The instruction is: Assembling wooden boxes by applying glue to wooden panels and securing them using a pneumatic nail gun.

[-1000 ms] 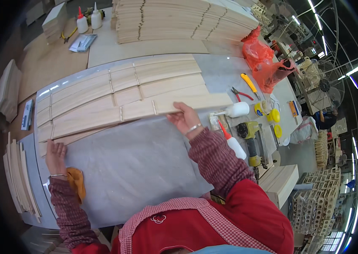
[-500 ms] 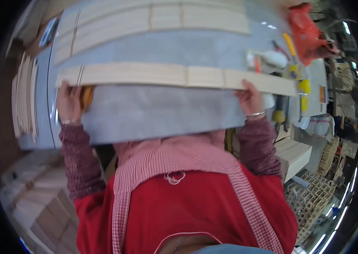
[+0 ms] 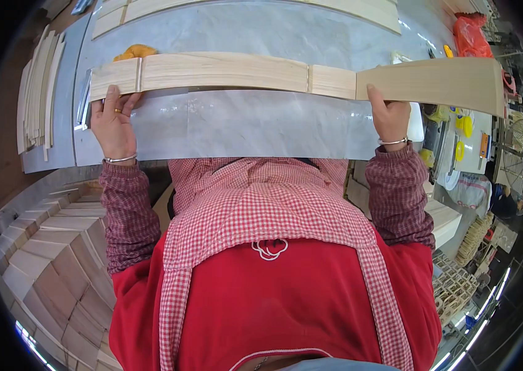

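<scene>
Drawn nearer me past the half-hidden orange bundle (image 3: 135, 51), the wooden strip (image 3: 224, 71) stretches left to right over the tabletop (image 3: 243, 127), gripped by my left hand (image 3: 114, 128) and right hand (image 3: 391, 120), whose fingertips are hidden.

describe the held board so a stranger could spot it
Find the grey tabletop, then the red-checked apron at its near edge. Beyond the apron, a long pale board runs crosswise; unlike the boards lying farther back, the left hand and right hand hold it.

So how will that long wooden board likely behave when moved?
The board probably bends at its crosswise grooves: it looks kinked by the right hand. Likely light, being thin wood. The end jutting past that hand may sag.
</scene>
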Motion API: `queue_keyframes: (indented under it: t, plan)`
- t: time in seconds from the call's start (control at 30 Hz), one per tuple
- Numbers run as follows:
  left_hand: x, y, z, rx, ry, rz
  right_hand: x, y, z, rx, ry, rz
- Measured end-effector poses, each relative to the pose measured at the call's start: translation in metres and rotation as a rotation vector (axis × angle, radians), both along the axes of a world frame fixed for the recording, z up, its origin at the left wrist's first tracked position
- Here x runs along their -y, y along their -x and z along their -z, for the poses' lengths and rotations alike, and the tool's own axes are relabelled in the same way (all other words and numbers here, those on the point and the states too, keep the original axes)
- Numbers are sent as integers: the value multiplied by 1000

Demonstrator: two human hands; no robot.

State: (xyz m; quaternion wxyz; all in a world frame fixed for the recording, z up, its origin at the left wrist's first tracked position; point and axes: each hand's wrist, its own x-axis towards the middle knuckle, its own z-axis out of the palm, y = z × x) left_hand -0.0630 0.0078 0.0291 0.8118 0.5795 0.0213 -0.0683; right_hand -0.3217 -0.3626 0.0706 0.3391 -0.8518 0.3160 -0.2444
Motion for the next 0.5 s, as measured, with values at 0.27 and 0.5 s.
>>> queue_keyframes:
  t: [0.27, 0.5]
  plan:
    - [11, 25, 1, 312, -362, -60, -18, -35, -17, 122, 429, -326]
    - [38, 59, 1, 617, -634, 66, -53, -60, -45, 69, 452, -528]
